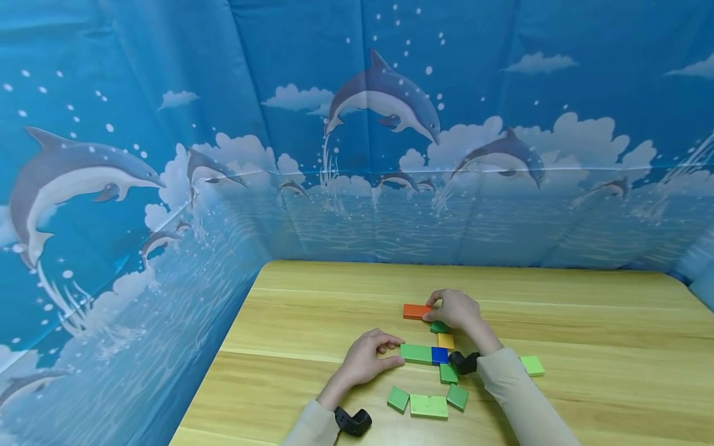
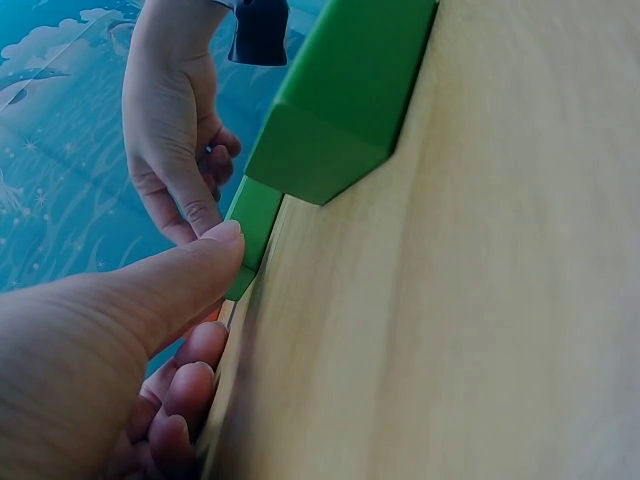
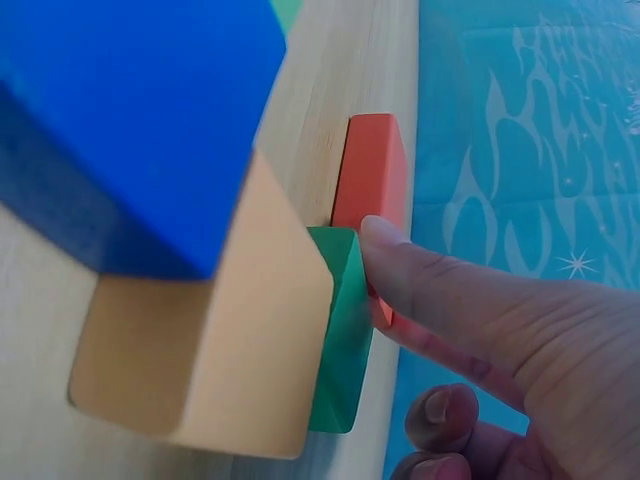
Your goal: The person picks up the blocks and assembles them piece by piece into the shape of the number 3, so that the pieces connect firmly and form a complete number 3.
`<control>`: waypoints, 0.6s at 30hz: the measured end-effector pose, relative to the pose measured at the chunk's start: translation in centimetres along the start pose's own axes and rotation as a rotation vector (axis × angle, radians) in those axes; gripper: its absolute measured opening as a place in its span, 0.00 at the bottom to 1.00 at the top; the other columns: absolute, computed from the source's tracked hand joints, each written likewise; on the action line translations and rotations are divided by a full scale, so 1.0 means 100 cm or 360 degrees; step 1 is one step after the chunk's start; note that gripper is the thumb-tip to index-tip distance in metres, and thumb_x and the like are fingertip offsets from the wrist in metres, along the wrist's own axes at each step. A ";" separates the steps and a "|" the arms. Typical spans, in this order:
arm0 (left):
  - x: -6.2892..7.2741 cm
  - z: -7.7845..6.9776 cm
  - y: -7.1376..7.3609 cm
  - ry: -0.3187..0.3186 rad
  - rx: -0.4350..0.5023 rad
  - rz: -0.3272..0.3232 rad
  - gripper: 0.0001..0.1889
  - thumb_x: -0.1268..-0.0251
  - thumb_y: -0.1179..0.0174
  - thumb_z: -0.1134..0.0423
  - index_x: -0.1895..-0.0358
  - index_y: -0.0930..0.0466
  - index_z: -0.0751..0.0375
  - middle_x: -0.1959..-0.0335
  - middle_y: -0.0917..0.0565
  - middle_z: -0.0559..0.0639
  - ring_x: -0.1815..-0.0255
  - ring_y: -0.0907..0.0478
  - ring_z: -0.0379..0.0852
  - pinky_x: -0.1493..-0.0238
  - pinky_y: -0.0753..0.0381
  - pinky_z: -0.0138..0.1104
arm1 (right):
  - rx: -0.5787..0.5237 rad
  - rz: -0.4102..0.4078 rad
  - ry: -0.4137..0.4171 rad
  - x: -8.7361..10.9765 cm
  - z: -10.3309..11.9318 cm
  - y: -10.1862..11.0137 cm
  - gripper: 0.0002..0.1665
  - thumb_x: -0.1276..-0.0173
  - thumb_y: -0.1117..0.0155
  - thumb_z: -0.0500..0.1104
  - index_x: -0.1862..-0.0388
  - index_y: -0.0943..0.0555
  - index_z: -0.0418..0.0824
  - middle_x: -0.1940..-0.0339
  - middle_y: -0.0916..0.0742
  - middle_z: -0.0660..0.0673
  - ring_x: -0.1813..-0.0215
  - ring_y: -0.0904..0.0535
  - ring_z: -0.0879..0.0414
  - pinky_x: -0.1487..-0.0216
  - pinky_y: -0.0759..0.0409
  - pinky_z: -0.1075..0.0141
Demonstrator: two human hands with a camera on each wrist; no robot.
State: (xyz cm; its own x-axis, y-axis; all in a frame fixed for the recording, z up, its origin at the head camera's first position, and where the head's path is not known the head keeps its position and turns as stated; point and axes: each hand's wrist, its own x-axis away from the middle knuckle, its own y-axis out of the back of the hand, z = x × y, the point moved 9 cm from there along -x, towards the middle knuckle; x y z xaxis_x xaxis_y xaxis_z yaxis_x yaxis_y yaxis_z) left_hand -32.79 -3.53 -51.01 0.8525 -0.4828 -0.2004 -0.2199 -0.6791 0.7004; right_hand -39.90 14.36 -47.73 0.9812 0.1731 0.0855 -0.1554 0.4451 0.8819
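My left hand is at the left end of a long green block, thumb and index finger on either side of that end. In the left wrist view the thumb tip overlaps the green block. My right hand pinches the right end of a red block between thumb and fingers. Beside this end lies a green block, partly hidden by the hand. A yellow block follows below it, then a blue block against the long green one.
Below the blue block lies a green block. Nearer me, a light green block sits between two tilted green squares. Another light green block lies right of the right sleeve. A dolphin-print curtain borders the wooden table.
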 end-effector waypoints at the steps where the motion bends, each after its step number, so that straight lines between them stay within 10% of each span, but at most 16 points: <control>1: 0.000 0.000 0.000 0.0000 0.0000 0.0001 0.16 0.42 0.35 0.47 0.51 0.16 0.46 0.66 0.26 0.35 0.69 0.33 0.32 0.66 0.32 0.28 | -0.0001 0.0001 0.0002 0.000 0.000 0.000 0.15 0.45 0.26 0.52 0.60 0.16 0.48 0.57 0.16 0.42 0.70 0.26 0.53 0.75 0.31 0.61; 18: -0.001 0.001 -0.001 -0.0009 -0.0002 -0.0004 0.17 0.42 0.35 0.46 0.51 0.16 0.45 0.66 0.26 0.35 0.69 0.32 0.32 0.66 0.32 0.28 | -0.0031 -0.0024 0.0025 0.007 0.002 0.001 0.16 0.45 0.26 0.52 0.60 0.15 0.47 0.52 0.17 0.38 0.69 0.24 0.52 0.75 0.30 0.60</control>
State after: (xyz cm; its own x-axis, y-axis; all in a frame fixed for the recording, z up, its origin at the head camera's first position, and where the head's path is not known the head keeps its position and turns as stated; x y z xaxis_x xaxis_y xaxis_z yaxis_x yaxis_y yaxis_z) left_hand -32.95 -3.53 -51.13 0.8503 -0.4844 -0.2059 -0.2174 -0.6794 0.7008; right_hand -39.24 14.33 -47.54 0.9815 0.1800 0.0646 -0.1427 0.4646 0.8739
